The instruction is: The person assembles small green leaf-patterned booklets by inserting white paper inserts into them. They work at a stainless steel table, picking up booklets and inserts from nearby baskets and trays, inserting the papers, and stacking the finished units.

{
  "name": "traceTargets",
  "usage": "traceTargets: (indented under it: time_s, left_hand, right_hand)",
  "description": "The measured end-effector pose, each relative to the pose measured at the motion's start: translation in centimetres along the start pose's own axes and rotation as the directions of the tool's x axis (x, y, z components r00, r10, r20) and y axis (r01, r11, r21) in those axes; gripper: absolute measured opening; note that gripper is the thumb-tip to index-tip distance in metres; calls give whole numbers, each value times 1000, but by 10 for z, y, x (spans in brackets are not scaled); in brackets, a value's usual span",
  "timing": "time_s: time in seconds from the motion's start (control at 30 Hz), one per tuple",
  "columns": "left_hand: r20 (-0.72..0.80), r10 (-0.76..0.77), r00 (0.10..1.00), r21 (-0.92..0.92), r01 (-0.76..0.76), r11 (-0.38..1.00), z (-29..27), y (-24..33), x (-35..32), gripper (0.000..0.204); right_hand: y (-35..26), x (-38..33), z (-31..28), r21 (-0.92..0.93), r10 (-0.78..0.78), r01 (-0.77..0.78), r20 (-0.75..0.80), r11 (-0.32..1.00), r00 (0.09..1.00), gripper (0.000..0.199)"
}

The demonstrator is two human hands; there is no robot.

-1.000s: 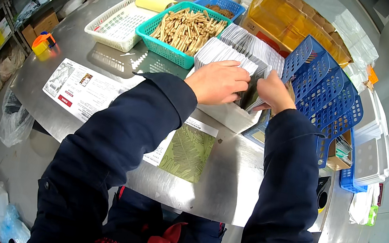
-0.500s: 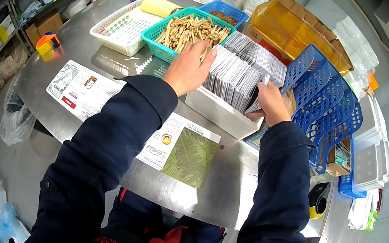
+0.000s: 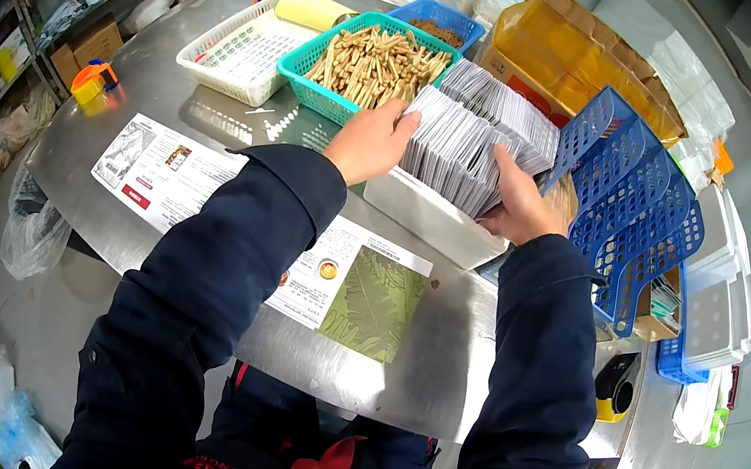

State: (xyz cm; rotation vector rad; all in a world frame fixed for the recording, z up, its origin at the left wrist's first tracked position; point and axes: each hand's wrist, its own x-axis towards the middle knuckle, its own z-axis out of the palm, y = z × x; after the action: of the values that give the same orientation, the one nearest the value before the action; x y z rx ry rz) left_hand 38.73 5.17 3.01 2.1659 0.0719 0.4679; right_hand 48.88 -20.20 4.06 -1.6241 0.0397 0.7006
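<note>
A white foam box (image 3: 436,219) stands near the middle of the steel table, packed with two rows of thin white paper packets (image 3: 453,154) set on edge. My left hand (image 3: 372,144) presses at the left end of the near row, thumb on the top corner; its other fingers are partly hidden. At the right end of the same row is my right hand (image 3: 526,201), thumb over the top and fingers lower down, bracing the packets between both palms. A teal basket (image 3: 294,77) heaped with short tan sticks, perhaps dried roots, touches the box's far left side.
On the table (image 3: 307,365) lies a long printed sheet (image 3: 376,298). Around the box stand a white basket (image 3: 195,62) with a yellow roll, a blue basket (image 3: 469,30), an open carton (image 3: 586,57) and blue perforated racks (image 3: 636,215). Tape dispensers (image 3: 614,392) sit near the edges.
My right hand has loosened its pinch on the row's right-end packets and now spreads thumb and fingers against that end. My left hand has lowered slightly onto the left end.
</note>
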Motion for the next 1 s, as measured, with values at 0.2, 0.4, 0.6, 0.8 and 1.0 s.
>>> traceTargets:
  time_s: [0.2, 0.4, 0.6, 0.8, 1.0]
  left_hand:
    - [-14, 51, 999, 36, -51, 998, -2, 0, -3, 60]
    - [-16, 20, 1000, 5, -20, 1000, -6, 0, -5, 61]
    - [-28, 38, 999, 61, -37, 997, -1, 7, -6, 63]
    - [-10, 4, 1000, 59, -4, 998, -2, 15, -7, 64]
    - [-16, 37, 999, 79, -35, 996, 0, 10, -5, 64]
  right_hand:
    - [-9, -9, 24, 23, 12, -11, -34, 1000, 999, 77]
    - [-8, -12, 33, -21, 26, -28, -95, 999, 995, 77]
    - [-5, -4, -9, 107, -61, 49, 110, 993, 992, 70]
    - [-19, -24, -7, 131, 16, -30, 107, 991, 994, 74]
    - [-25, -21, 7, 47, 36, -36, -17, 998, 999, 81]
